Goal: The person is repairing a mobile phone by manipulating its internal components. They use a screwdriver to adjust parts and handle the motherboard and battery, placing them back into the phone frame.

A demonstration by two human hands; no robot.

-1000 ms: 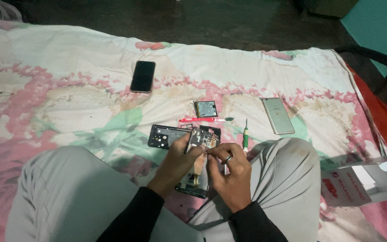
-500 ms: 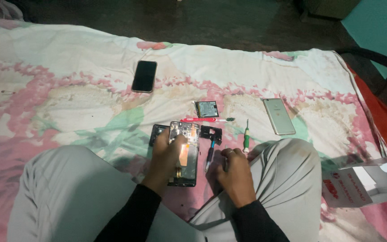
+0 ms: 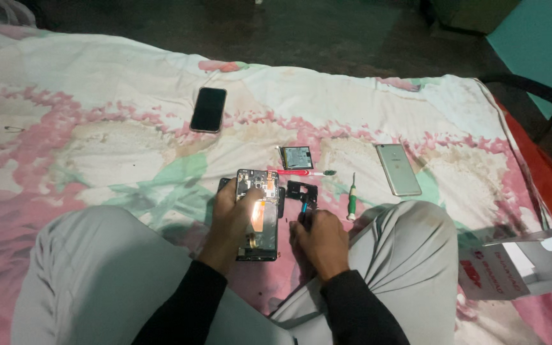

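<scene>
Gripping the opened phone (image 3: 258,214) by its edges, the left hand (image 3: 232,217) tilts it above the lap; right fingers (image 3: 308,220) pinch a small tool (blue-tipped). Light, stiff, fragile inside: best held by the frame.
</scene>
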